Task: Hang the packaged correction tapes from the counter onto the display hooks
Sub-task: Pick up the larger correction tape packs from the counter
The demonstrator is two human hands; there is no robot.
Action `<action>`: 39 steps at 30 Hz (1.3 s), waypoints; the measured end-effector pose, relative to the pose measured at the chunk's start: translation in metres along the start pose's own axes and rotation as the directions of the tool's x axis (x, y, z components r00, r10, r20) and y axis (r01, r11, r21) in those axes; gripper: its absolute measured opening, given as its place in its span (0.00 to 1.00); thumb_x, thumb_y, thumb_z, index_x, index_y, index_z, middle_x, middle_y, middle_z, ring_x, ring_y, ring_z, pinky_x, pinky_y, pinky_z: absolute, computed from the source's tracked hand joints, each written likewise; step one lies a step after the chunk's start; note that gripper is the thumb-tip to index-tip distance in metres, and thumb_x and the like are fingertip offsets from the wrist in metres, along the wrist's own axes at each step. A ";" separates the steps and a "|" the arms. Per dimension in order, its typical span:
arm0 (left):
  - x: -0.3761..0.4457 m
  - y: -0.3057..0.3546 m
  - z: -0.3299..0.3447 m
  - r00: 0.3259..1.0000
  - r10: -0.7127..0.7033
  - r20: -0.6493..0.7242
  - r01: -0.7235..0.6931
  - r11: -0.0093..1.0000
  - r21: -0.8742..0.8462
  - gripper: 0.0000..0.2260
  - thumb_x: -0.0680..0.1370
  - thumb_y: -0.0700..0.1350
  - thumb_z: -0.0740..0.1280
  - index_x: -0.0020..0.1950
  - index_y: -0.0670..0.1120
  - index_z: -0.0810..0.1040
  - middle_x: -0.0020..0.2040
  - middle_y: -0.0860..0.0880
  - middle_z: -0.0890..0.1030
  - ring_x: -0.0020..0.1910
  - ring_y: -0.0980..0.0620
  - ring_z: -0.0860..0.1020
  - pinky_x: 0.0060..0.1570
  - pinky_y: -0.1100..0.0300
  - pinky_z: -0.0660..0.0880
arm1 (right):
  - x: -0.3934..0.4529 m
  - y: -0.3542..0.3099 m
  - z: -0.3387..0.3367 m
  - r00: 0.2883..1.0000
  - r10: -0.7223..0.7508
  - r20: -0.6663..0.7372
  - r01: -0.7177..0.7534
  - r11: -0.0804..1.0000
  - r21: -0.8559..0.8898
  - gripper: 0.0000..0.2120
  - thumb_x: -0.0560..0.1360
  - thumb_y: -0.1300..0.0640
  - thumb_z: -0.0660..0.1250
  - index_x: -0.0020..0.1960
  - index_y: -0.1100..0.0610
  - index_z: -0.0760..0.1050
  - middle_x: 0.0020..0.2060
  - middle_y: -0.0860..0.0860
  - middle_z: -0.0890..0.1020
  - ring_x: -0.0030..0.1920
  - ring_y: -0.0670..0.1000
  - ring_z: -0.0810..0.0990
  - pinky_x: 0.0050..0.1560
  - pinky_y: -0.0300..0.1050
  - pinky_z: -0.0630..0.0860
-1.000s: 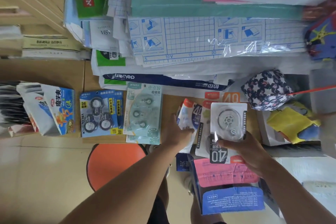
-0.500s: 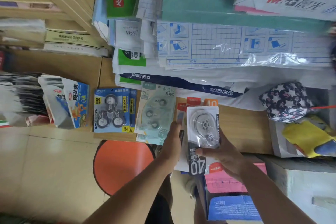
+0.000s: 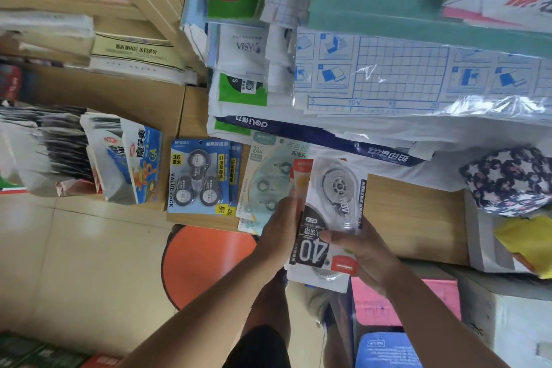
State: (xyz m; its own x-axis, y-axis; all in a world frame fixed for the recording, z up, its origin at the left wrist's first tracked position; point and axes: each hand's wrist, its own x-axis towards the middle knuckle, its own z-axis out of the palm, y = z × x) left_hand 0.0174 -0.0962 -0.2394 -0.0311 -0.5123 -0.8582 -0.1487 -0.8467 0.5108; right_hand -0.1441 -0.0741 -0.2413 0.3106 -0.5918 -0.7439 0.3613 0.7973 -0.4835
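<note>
Both hands hold a small stack of white correction tape packs marked "40" (image 3: pixel 331 203) above the wooden counter's front edge (image 3: pixel 415 224). My left hand (image 3: pixel 279 230) grips the stack's left side. My right hand (image 3: pixel 361 251) pinches its lower right, thumb on the front card. A blue three-tape value pack (image 3: pixel 198 176) and a pale green pack (image 3: pixel 268 176) lie flat on the counter to the left. No display hooks are in view.
Stacks of paper and book-cover film (image 3: pixel 388 69) fill the back of the counter. A patterned cloth (image 3: pixel 507 179) and a yellow item (image 3: pixel 525 245) lie at the right. An orange stool (image 3: pixel 206 263) stands below, boxes (image 3: pixel 403 302) beside it. Packets (image 3: pixel 131 164) stand at the left.
My right hand carried its "40" pack leftward onto the packs under my left hand. Both hands now hold them together as one stack. The view shifted right and closer.
</note>
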 end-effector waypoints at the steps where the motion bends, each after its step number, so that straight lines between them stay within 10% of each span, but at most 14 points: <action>1: 0.001 0.001 -0.004 0.994 0.078 -0.078 -0.075 0.996 0.037 0.24 0.77 0.73 0.53 0.54 0.60 0.80 0.52 0.51 0.86 0.52 0.50 0.85 0.58 0.47 0.80 | 0.002 -0.001 -0.001 0.999 -0.001 -0.032 0.001 1.000 -0.012 0.32 0.63 0.70 0.74 0.66 0.61 0.73 0.50 0.62 0.86 0.50 0.62 0.87 0.43 0.52 0.84; 6: 0.038 -0.003 -0.048 0.808 0.276 -0.520 -0.051 0.913 0.406 0.33 0.77 0.56 0.71 0.77 0.43 0.67 0.73 0.42 0.71 0.74 0.41 0.67 0.71 0.44 0.67 | 0.019 -0.003 -0.007 0.997 0.002 -0.075 -0.001 1.000 0.011 0.33 0.68 0.73 0.75 0.70 0.62 0.70 0.55 0.65 0.85 0.52 0.64 0.86 0.44 0.54 0.84; 16: 0.072 -0.002 -0.047 0.907 -0.006 -0.422 0.166 0.924 0.343 0.48 0.67 0.62 0.79 0.78 0.42 0.63 0.76 0.41 0.67 0.74 0.39 0.67 0.73 0.42 0.67 | 0.032 0.003 -0.016 0.996 0.006 -0.093 -0.015 0.995 -0.095 0.34 0.67 0.67 0.77 0.71 0.61 0.70 0.58 0.64 0.84 0.57 0.66 0.84 0.54 0.60 0.82; 21: 0.063 -0.015 -0.046 0.902 -0.197 -0.384 0.221 0.975 0.020 0.25 0.61 0.53 0.85 0.44 0.45 0.74 0.46 0.46 0.82 0.41 0.52 0.79 0.40 0.59 0.75 | 0.030 0.001 -0.024 0.995 0.039 -0.094 -0.054 0.987 -0.153 0.42 0.59 0.61 0.82 0.70 0.60 0.71 0.59 0.61 0.84 0.58 0.65 0.84 0.55 0.59 0.82; 32: 0.025 -0.017 -0.033 0.987 0.041 -0.153 -0.062 0.989 -0.133 0.33 0.59 0.52 0.83 0.62 0.48 0.79 0.54 0.49 0.87 0.54 0.46 0.85 0.56 0.48 0.81 | -0.005 -0.021 -0.026 0.997 0.082 0.002 -0.080 0.983 -0.165 0.43 0.60 0.62 0.83 0.71 0.59 0.69 0.60 0.63 0.83 0.60 0.66 0.82 0.62 0.66 0.78; 39: -0.079 0.027 -0.030 0.970 0.243 -0.022 -0.243 0.952 -0.186 0.32 0.62 0.50 0.78 0.66 0.48 0.79 0.58 0.46 0.86 0.58 0.44 0.85 0.61 0.42 0.78 | -0.108 -0.072 0.033 0.997 -0.066 -0.032 0.056 0.968 -0.245 0.40 0.56 0.58 0.83 0.66 0.60 0.74 0.54 0.61 0.86 0.54 0.62 0.86 0.49 0.50 0.84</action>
State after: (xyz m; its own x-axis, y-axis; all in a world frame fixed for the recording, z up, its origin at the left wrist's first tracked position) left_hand 0.0456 -0.0831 -0.1561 -0.0444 -0.7057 -0.7072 0.0493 -0.7085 0.7040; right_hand -0.1746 -0.0719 -0.1109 0.2578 -0.6389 -0.7248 0.1517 0.7676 -0.6227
